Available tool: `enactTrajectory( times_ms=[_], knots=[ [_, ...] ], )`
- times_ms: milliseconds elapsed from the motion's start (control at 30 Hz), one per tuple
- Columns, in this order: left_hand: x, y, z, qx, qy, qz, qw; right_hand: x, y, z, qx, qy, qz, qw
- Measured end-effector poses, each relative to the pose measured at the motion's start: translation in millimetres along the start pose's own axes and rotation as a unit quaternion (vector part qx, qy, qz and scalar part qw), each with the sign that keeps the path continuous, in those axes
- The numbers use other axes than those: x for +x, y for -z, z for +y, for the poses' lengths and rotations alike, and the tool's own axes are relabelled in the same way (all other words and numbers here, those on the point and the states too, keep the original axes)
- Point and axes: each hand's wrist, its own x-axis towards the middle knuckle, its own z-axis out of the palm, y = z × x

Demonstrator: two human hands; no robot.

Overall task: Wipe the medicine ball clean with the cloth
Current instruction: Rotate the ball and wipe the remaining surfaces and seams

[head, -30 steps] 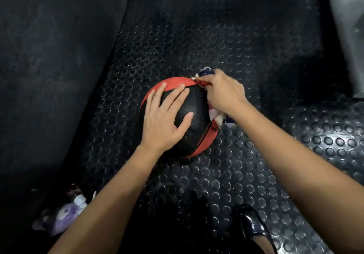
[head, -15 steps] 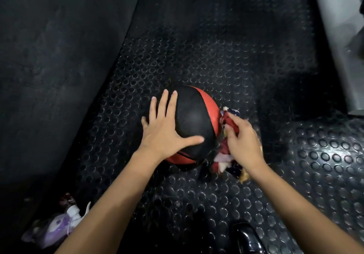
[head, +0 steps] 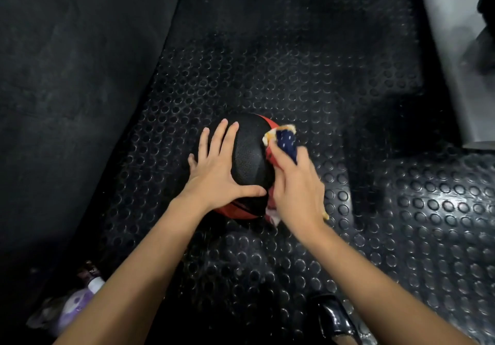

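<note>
Medicine ball: left hand steadies, right hand presses cloth; markings seemingly unreadable.

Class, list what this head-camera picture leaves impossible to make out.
- Medicine ball: underside and right flank, hidden by the floor, cloth and right hand.
- Left side: covered by the left hand.
- Cloth's pattern: bunched.
- Purple object: blurred, partly behind the forearm.

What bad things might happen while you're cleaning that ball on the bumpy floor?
1. The medicine ball is round and only steadied by the flat left hand, so a hard push from the cloth might roll it away.
2. The right hand bunches the cloth, and loose ends hang by the studded floor mat, so they may pick up dirt.
</note>
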Motion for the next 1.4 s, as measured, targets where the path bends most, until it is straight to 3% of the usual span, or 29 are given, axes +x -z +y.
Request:
enactTrajectory(
  times_ms=[67,167,233,500,633,767,1067,1400],
  knots=[
    [-2,0,-3,-0.003,-0.006,-0.003,1.000,-17,-1,6,-0.004,0.016,-0.013,1.000],
    [-8,-3,-3,0.004,-0.013,-0.003,1.000,17,-2,22,0.018,-0.055,0.011,0.998],
    [-8,-3,-3,0.003,-0.011,-0.002,1.000,39,0,21,0.006,-0.079,-0.018,0.997],
    [-6,1,-3,0.015,-0.022,-0.018,0.999,-1,5,9,-0.008,-0.025,-0.006,1.000],
    [-13,-4,-5,0.026,-0.042,-0.013,0.999,84,18,9,-0.082,0.002,-0.140,0.987],
    [-18,-11,-4,0.047,-0.069,-0.002,0.996,123,17,25,-0.066,-0.021,-0.242,0.968],
    [0,1,11,0.076,-0.085,-0.057,0.992,104,23,43,-0.086,-0.069,-0.186,0.976],
    [21,28,28,0.013,-0.060,-0.101,0.993,91,36,46,-0.071,-0.059,-0.189,0.978]
  ],
)
